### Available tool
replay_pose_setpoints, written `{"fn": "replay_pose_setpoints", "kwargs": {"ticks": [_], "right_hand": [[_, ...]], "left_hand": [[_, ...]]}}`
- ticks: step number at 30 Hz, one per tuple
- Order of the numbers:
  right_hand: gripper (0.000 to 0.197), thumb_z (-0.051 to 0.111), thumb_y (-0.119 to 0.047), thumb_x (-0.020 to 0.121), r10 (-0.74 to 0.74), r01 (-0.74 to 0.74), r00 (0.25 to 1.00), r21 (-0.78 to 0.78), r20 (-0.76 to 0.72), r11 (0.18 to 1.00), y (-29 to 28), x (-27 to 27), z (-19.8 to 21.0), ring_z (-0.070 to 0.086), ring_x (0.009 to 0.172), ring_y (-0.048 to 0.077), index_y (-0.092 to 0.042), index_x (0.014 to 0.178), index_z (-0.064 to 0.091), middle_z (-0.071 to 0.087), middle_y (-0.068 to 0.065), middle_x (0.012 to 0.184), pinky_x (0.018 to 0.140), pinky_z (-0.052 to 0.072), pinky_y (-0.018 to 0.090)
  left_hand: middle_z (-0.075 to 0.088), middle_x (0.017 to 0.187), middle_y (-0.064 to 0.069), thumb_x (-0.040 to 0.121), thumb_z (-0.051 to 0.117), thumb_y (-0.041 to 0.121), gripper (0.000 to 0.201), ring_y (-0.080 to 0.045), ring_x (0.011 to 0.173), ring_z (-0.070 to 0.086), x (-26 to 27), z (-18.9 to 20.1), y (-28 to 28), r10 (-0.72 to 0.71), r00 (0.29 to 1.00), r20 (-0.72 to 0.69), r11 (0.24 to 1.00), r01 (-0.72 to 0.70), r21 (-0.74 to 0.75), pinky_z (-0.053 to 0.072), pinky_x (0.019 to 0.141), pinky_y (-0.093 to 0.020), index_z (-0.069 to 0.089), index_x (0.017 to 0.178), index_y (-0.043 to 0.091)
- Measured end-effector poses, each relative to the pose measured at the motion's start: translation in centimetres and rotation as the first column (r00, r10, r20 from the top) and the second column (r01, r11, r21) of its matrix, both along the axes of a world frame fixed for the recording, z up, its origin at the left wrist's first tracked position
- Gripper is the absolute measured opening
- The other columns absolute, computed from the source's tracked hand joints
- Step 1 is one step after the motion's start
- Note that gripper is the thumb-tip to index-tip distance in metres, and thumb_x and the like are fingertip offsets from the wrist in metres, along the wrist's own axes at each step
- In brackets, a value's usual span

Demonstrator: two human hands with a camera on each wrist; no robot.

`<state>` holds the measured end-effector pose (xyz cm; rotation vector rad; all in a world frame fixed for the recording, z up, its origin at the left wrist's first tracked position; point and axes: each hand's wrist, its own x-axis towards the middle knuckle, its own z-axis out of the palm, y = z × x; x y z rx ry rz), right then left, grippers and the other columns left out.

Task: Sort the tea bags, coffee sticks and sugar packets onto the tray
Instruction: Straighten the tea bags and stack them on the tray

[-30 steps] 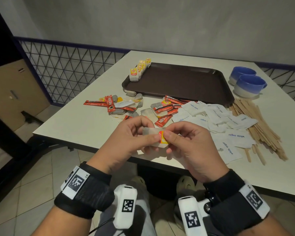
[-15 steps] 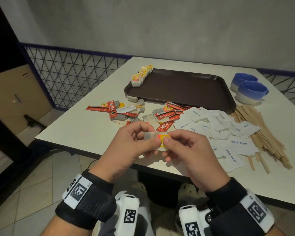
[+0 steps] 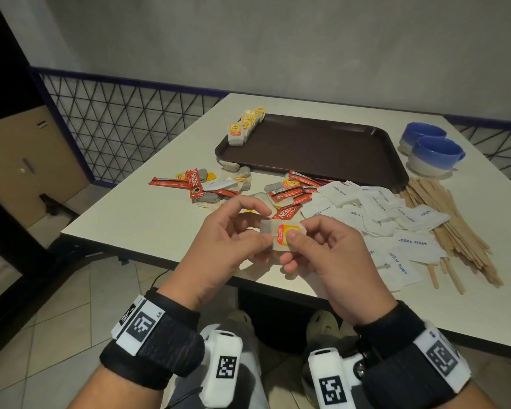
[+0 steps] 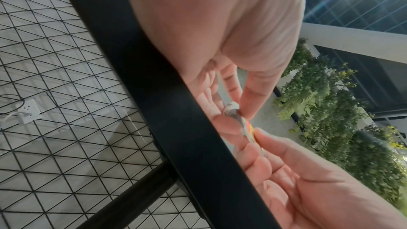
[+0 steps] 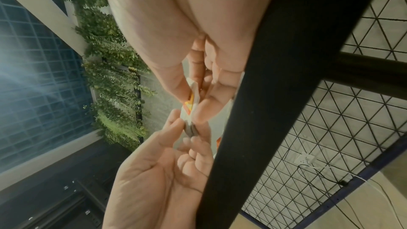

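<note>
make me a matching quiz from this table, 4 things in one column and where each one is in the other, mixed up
Things:
1. held tea bag
2. row of tea bags
3. blue cups
4. wooden stirrers

Places:
A. right of the tray, far side
B. pinched between left hand and right hand
C. fanned out near the table's right edge
D. along the tray's left rim

Pairs: 1-B, 2-D, 3-A, 4-C

grey plaster wall (image 3: 278, 39), black triangular wire-mesh fence (image 3: 124, 119), beige tiled floor (image 3: 56, 335), white square table (image 3: 160, 219), leafy green wall (image 4: 330, 111).
</note>
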<state>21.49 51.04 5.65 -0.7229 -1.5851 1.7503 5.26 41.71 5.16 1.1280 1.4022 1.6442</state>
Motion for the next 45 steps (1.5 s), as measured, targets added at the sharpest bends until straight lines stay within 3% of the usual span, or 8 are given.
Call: {"fn": "replay_pose_setpoints", "kwargs": {"ticks": [3,8,15,19,29,33,38,45], "right_hand": [[0.013,0.064,-0.007,0.097,-0.018,0.018,1.000,0.011,0.002,1.000,-0.04,-0.05,0.01,0.064,0.060,0.033,0.006,0.102,0.065,0.069,0.031,0.077,0.059,0.059,0.042],[0.015,0.065,-0.008,0.096,-0.040,0.040,0.999,0.015,0.006,0.999,-0.17,-0.03,-0.04,0.065,0.058,0.032,0.006,0.103,0.065,0.068,0.031,0.075,0.059,0.058,0.043],[0.011,0.070,-0.008,0.093,-0.067,0.067,0.998,0.018,0.018,0.998,-0.28,-0.16,0.06,0.064,0.056,0.032,0.000,0.100,0.068,0.068,0.028,0.072,0.059,0.057,0.044],[0.012,0.072,-0.008,0.092,-0.076,0.075,0.997,0.026,0.025,0.997,-0.36,-0.17,0.03,0.065,0.057,0.030,0.000,0.100,0.068,0.068,0.029,0.074,0.056,0.058,0.041],[0.009,0.075,-0.003,0.088,-0.099,0.097,0.995,0.075,0.026,0.992,-0.57,-0.09,0.16,0.065,0.056,0.022,-0.001,0.094,0.070,0.064,0.025,0.074,0.055,0.058,0.040],[0.008,0.076,-0.001,0.086,-0.113,0.110,0.993,0.100,0.024,0.989,-0.52,-0.20,-0.16,0.063,0.056,0.024,-0.001,0.090,0.069,0.064,0.012,0.069,0.055,0.057,0.040],[0.008,0.076,-0.002,0.086,-0.136,0.128,0.990,0.146,0.041,0.981,-0.62,-0.24,-0.12,0.062,0.052,0.022,-0.001,0.088,0.069,0.063,0.020,0.070,0.051,0.057,0.039],[0.008,0.077,-0.003,0.086,-0.115,0.109,0.993,0.131,0.041,0.985,-0.93,-0.14,0.18,0.062,0.053,0.022,-0.005,0.091,0.070,0.062,0.023,0.077,0.052,0.056,0.038]], "left_hand": [[0.072,0.094,0.001,0.086,0.077,-0.003,0.026,-0.018,0.073,0.067,0.16,0.03,-0.03,0.016,0.996,-0.082,1.000,-0.015,0.019,0.055,0.068,-0.031,0.070,0.092,0.022],[0.070,0.086,0.004,0.086,0.080,0.003,0.023,-0.021,0.080,0.068,0.46,-0.38,0.22,0.036,0.984,-0.176,0.999,-0.040,-0.015,0.056,0.075,-0.036,0.075,0.084,0.025],[0.073,0.082,0.001,0.088,0.079,0.006,0.021,-0.018,0.075,0.068,0.65,-0.38,0.07,0.079,0.987,-0.141,0.997,-0.080,-0.004,0.056,0.074,-0.045,0.077,0.083,0.026],[0.073,0.082,-0.001,0.089,0.078,0.008,0.019,-0.017,0.075,0.068,0.61,-0.39,0.02,0.053,0.989,-0.136,0.998,-0.055,-0.013,0.055,0.072,-0.042,0.077,0.084,0.026],[0.076,0.113,-0.001,0.094,0.073,0.008,0.018,-0.025,0.096,0.074,0.26,-0.44,0.10,-0.036,0.989,-0.145,0.998,0.028,-0.056,0.061,0.088,-0.043,0.075,0.086,0.024],[0.075,0.117,0.002,0.095,0.072,0.009,0.019,-0.024,0.099,0.073,0.28,-0.34,0.10,-0.059,0.983,-0.173,0.997,0.051,-0.054,0.059,0.087,-0.042,0.075,0.086,0.027],[0.074,0.118,0.000,0.094,0.073,0.014,0.015,-0.028,0.108,0.070,0.11,-0.55,0.19,-0.091,0.977,-0.194,0.995,0.082,-0.056,0.058,0.096,-0.053,0.074,0.087,0.027],[0.072,0.092,-0.002,0.092,0.074,0.007,0.015,-0.019,0.084,0.071,0.08,-0.32,0.04,-0.070,0.983,-0.171,0.997,0.064,-0.044,0.056,0.075,-0.028,0.070,0.087,0.020]]}}
